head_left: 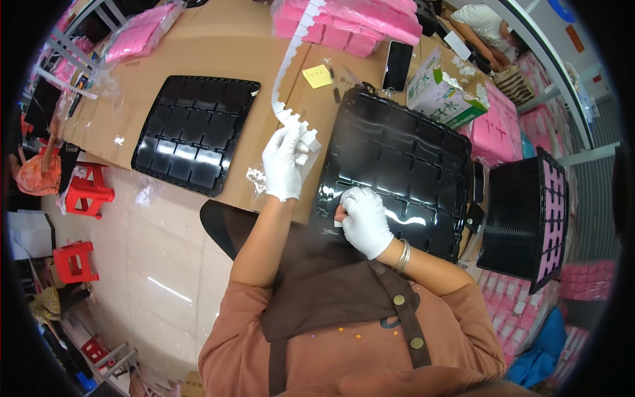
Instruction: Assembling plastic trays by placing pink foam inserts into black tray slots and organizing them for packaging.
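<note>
My left hand (284,162), in a white glove, is closed on a long white strip with notched edges (286,69). The strip curls up and away toward the far side of the table. Over the near left corner of a large black moulded tray (397,152), my right hand (366,223) is pinched, gloved with some fingertips bare. A small white piece (338,223) shows at those fingertips; its kind is too small to make out. The tray has a shiny surface divided into several shallow compartments.
Another black tray (195,132) lies on the cardboard-covered table to the left. Farther back are a yellow note (317,76), a phone (397,66), an open carton (446,92) and wrapped pink bundles (344,26). Stacked black trays (516,218) stand at right. Red stools (90,192) and other people appear around.
</note>
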### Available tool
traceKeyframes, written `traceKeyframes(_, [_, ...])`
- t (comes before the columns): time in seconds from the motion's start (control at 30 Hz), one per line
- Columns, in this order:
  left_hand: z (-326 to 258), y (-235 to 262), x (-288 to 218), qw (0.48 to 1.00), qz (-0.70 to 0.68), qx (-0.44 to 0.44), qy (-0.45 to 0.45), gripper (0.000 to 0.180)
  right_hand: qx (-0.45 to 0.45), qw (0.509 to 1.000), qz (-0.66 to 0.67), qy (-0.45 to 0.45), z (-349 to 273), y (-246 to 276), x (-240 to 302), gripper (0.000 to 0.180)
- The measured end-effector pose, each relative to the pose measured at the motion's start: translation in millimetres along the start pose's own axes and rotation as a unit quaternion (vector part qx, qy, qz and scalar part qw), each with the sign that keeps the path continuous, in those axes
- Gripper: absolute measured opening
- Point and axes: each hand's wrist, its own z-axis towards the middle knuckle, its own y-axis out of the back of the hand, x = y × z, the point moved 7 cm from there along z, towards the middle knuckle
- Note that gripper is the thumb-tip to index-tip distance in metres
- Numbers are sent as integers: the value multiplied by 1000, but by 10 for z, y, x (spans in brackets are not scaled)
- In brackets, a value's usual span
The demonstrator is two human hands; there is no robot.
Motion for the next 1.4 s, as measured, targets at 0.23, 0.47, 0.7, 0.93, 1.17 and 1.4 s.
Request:
traceKeyframes(0.23, [-40,34,55,1000,7,5,-1,23,-23,999,-37,16,-2,3,13,16])
traceKeyframes(0.47, [-134,-37,30,999,18,37,-1,25,-52,947,298,-106,381,219,-325,7])
traceKeyframes(0.7, [-215,-34,20,999,8,42,-4,20,-199,943,256,-75,830,823,-549,2])
traceKeyframes(0.93, [-215,-84,-155,996,28,80,-15,22,-386,887,-89,-239,975,2542,-2625,16])
traceKeyframes(1.17, [-286,-184,-143,996,-8,86,16,18,-172,983,-50,48,1167,1525,-1057,18])
traceKeyframes(1.4, [-340,-232,-154,995,50,90,-5,16,25,935,345,-77,833,447,-225,16])
